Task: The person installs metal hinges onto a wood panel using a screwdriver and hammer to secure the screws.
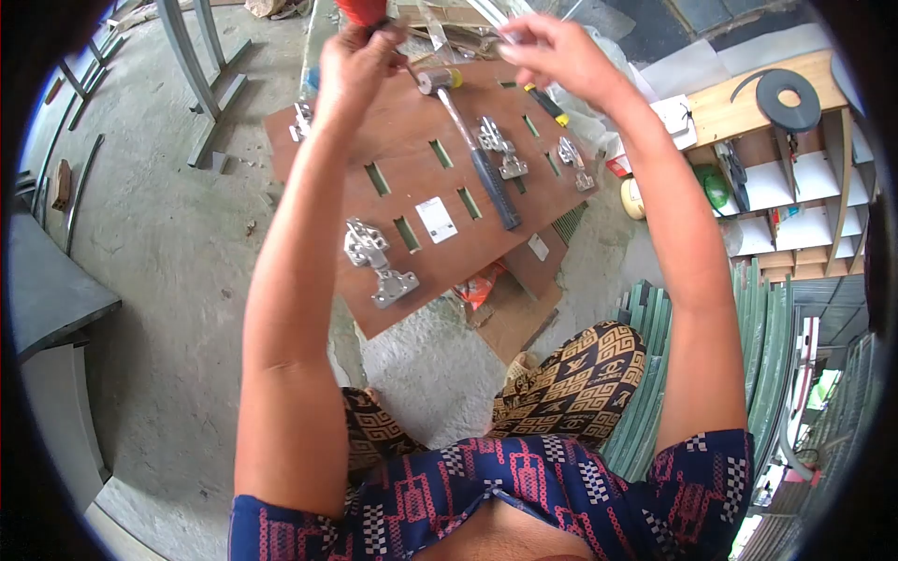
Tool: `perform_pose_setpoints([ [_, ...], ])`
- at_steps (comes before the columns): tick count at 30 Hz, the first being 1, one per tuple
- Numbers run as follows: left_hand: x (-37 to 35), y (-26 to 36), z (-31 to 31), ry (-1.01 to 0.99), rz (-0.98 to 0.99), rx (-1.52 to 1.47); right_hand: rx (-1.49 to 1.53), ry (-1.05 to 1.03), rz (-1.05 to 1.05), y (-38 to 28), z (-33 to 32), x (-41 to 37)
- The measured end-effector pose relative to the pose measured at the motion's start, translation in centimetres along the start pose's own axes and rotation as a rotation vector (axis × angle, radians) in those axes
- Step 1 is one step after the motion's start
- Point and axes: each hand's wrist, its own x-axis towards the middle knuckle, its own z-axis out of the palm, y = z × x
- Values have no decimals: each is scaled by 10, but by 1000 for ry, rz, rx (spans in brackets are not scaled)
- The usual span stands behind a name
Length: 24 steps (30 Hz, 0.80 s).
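At the top edge, my left hand (357,67) is wrapped round a red tool (363,11), its upper part cut off by the frame. My right hand (561,61) is raised opposite, fingers bent together and slightly blurred; whatever they pinch is hidden. Thin shiny strips show just beyond those fingers. Below both hands lies a brown slotted board (402,192). On it are a hammer (488,178) with a dark grip, and metal hinges (379,264), (502,147), (574,165). A white label (436,220) lies among the slots. A yellow-and-black handle (547,105) is at the far edge.
Wooden shelving (795,178) with a black tape roll (788,99) stands at the right. Green metal strips (748,346) are stacked by my leg. Grey metal frames (192,65) and a dark panel (61,290) are at the left. Cardboard (514,318) lies under the board.
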Motion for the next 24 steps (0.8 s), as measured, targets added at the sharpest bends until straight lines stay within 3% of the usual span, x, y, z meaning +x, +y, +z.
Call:
perform_pose_setpoints([
  [1,2,-5,2,33,56,-88,-56,38,-135,-25,5,19],
  [2,0,-3,2,20,49,-30,69,34,-195,-29,14,46],
  [5,-6,0,0,8,79,92,-115,29,-408,-93,29,55],
  [6,-7,1,-4,-38,52,173,201,-117,-349,-98,39,60],
  [10,-13,12,-5,-58,113,200,37,-58,-354,-92,52,65],
  [13,-17,18,-6,-84,98,325,184,-52,-307,-77,55,68],
  [16,-19,35,3,-82,70,462,170,-1,-398,-73,46,62],
  [19,-11,34,25,-133,71,390,127,54,-481,-62,19,48],
  [20,-6,28,37,-134,168,305,172,77,-504,-52,12,44],
  [21,-3,21,48,-153,148,271,217,101,-527,-40,3,40],
  [22,-2,14,58,-173,130,238,22,323,-667,-17,-5,39],
  [24,-8,20,87,-219,42,145,153,349,-620,15,-17,30],
])
